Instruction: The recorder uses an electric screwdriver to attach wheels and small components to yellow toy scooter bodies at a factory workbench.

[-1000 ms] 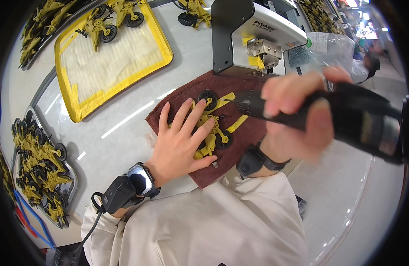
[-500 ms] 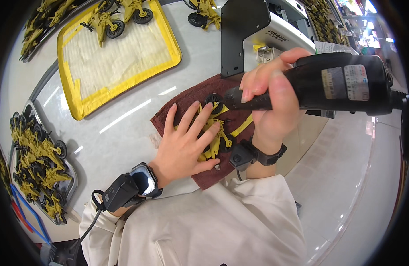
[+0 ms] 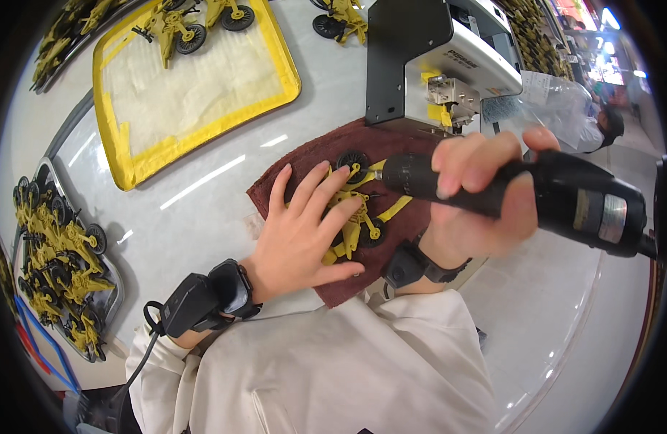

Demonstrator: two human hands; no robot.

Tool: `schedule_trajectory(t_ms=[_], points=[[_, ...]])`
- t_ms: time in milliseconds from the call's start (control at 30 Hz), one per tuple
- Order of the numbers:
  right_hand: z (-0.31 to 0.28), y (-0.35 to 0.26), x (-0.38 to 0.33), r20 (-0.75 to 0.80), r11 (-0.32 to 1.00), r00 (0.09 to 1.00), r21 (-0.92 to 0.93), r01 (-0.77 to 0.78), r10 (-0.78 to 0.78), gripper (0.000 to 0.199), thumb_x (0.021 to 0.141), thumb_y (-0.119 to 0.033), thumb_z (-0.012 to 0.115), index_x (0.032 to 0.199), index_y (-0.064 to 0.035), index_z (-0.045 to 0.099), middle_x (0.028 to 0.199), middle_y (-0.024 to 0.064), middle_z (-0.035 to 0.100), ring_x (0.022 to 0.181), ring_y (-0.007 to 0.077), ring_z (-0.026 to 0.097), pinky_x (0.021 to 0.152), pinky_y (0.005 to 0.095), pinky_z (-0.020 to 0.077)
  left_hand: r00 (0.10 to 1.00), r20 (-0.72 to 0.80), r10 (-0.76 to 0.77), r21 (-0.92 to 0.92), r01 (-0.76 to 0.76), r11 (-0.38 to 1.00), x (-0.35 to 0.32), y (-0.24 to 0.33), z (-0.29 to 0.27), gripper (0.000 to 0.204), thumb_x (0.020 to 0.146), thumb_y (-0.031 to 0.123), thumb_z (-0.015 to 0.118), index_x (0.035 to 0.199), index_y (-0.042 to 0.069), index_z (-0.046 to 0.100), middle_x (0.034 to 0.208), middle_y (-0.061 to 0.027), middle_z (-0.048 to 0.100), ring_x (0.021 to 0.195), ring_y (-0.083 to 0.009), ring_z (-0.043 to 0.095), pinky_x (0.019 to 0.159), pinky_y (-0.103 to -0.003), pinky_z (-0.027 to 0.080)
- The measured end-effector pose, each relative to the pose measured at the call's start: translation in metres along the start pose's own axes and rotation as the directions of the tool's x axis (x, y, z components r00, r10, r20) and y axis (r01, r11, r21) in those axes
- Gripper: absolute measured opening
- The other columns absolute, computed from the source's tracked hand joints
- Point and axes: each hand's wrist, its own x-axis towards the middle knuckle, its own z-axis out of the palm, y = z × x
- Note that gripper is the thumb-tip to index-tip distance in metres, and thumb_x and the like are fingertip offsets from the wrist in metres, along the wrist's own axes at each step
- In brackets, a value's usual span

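Note:
My left hand (image 3: 301,231) lies flat with fingers spread, pressing a yellow toy vehicle with black wheels (image 3: 355,217) onto a dark red cloth (image 3: 304,155). My right hand (image 3: 478,195) grips a black electric screwdriver (image 3: 558,199) held nearly level, its tip pointing left and reaching the toy near a black wheel (image 3: 351,160). Part of the toy is hidden under my left palm.
A grey and black machine (image 3: 427,58) stands just behind the cloth. A yellow-rimmed tray (image 3: 203,87) holds two yellow toys at the back left. A metal tray (image 3: 58,260) full of several yellow toys sits at the left edge. Another person (image 3: 601,123) is at the far right.
My right hand has lowered the screwdriver and brought its tip to the toy. My left hand has stayed pressed on the toy.

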Motion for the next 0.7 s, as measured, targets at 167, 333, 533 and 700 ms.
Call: schedule_trajectory(t_ms=[167, 333, 533, 700], points=[[0.007, -0.022, -0.004, -0.007, 0.947, 1.000, 0.321, -0.021, 0.025, 0.055, 0.084, -0.026, 0.055, 0.127, -0.0046, 0.029, 0.070, 0.0067, 0.050, 0.052, 0.0196, 0.050, 0.056, 0.0373, 0.0429, 0.929, -0.368, 0.024, -0.261, -0.128, 0.957, 0.007, -0.010, -0.015, 0.057, 0.066, 0.030, 0.074, 0.114, 0.007, 0.052, 0.123, -0.0146, 0.045, 0.114, -0.0337, 0.042, 0.096, -0.047, 0.029], [0.006, -0.025, -0.001, 0.098, 0.882, 0.995, 0.467, -0.059, 0.015, 0.053, 0.086, -0.030, 0.051, 0.127, -0.0049, 0.030, 0.071, 0.0052, 0.051, 0.052, 0.0170, 0.049, 0.056, 0.0333, 0.0425, 0.946, -0.310, 0.099, -0.247, -0.180, 0.952, 0.014, 0.004, -0.036, 0.039, 0.067, 0.022, 0.072, 0.102, 0.009, 0.060, 0.114, -0.0099, 0.052, 0.109, -0.0311, 0.046, 0.092, -0.041, 0.032], [0.012, -0.030, -0.003, 0.111, 0.855, 0.994, 0.514, -0.073, 0.018, 0.052, 0.087, -0.030, 0.050, 0.127, -0.0047, 0.030, 0.071, 0.0046, 0.051, 0.053, 0.0163, 0.052, 0.056, 0.0325, 0.0428, 0.935, -0.344, 0.085, -0.302, -0.196, 0.933, 0.008, 0.013, -0.036, 0.028, 0.068, 0.018, 0.072, 0.093, 0.010, 0.062, 0.105, -0.0056, 0.056, 0.105, -0.0285, 0.049, 0.090, -0.040, 0.033], [0.012, -0.030, -0.007, 0.116, 0.848, 0.993, 0.525, -0.072, 0.013, 0.044, 0.085, -0.026, 0.053, 0.118, -0.0037, 0.035, 0.070, 0.0032, 0.049, 0.054, 0.0147, 0.050, 0.057, 0.0301, 0.0404, 0.962, -0.271, 0.035, -0.506, -0.173, 0.845, 0.014, 0.014, -0.039, 0.019, 0.071, 0.010, 0.069, 0.088, 0.007, 0.062, 0.102, -0.0058, 0.057, 0.102, -0.0275, 0.049, 0.086, -0.037, 0.036]])
